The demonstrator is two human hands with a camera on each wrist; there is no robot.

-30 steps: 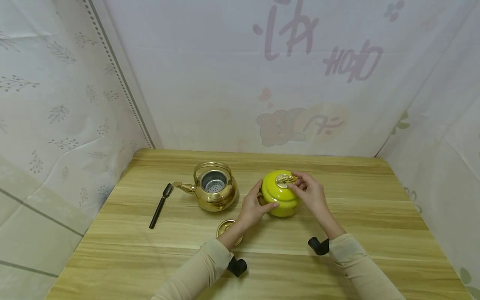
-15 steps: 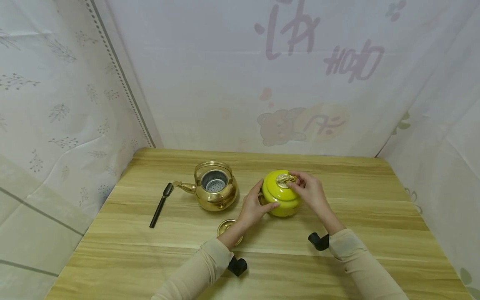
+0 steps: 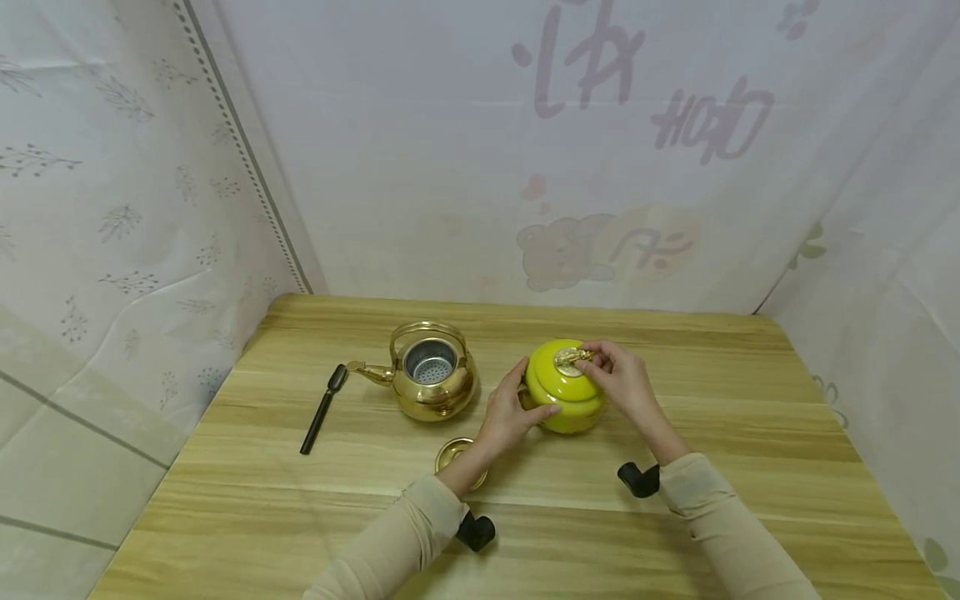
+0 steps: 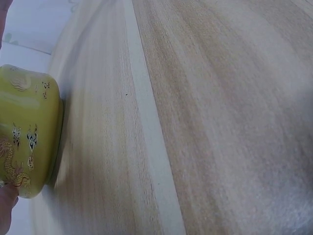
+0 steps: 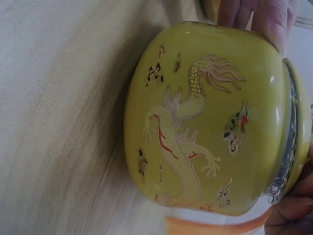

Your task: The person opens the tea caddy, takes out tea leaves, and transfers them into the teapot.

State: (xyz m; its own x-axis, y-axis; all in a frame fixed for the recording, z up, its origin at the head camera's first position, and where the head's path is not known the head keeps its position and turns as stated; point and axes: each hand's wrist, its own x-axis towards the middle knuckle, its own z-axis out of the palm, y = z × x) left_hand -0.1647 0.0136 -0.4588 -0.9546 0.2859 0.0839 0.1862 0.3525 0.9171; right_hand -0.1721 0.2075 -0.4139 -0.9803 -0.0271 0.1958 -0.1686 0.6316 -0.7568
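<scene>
A glossy yellow jar (image 3: 573, 419) with a gold dragon design stands on the wooden table. My left hand (image 3: 506, 417) holds its left side, thumb in front and fingers behind. The fingers of my right hand (image 3: 626, 385) pinch the gold knob (image 3: 567, 360) on top of the yellow lid (image 3: 551, 382). In the right wrist view the lid (image 5: 304, 125) sits on the jar's mouth with a gap at the near side, where a clear sealing ring (image 5: 282, 178) shows. The left wrist view catches the jar's lower side (image 4: 32, 132) and a fingertip against it.
Left of the jar stands a gold teapot (image 3: 435, 407), uncovered, with a metal strainer (image 3: 431, 368) inside. A dark scoop (image 3: 321, 417) lies by its spout. The gold teapot lid (image 3: 452, 452) lies partly under my left forearm. Patterned curtains (image 3: 420, 167) surround the table.
Both hands keep their places on the jar and its knob. The right hand shifts only very slightly; the teapot, scoop and small lid have not moved.
</scene>
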